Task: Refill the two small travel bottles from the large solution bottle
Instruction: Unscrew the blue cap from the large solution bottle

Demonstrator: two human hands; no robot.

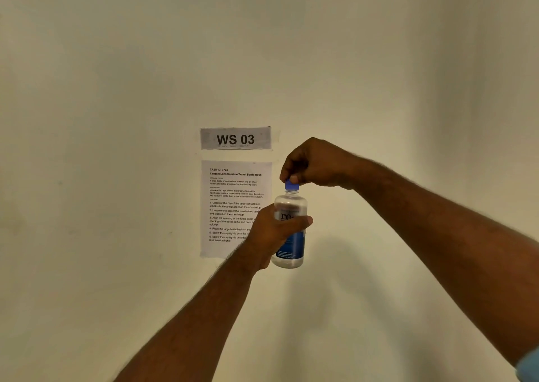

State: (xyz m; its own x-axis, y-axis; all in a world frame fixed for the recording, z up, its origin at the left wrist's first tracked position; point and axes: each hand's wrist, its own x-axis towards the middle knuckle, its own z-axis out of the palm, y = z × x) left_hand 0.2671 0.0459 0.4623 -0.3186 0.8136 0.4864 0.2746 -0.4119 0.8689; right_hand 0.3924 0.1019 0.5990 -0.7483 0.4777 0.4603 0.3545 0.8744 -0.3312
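Note:
The large solution bottle (289, 246) is clear plastic with a blue label, held upright in the air in front of a wall. My left hand (269, 237) wraps around its middle from the left, thumb across the label. My right hand (313, 164) comes down from above, and its fingertips pinch the blue cap (291, 185) on the bottle's neck. The two small travel bottles are out of view.
A cream wall fills the view. A sign reading "WS 03" (235, 138) is taped to it, with a printed task sheet (233, 206) below, partly hidden by my left hand. No table or counter shows.

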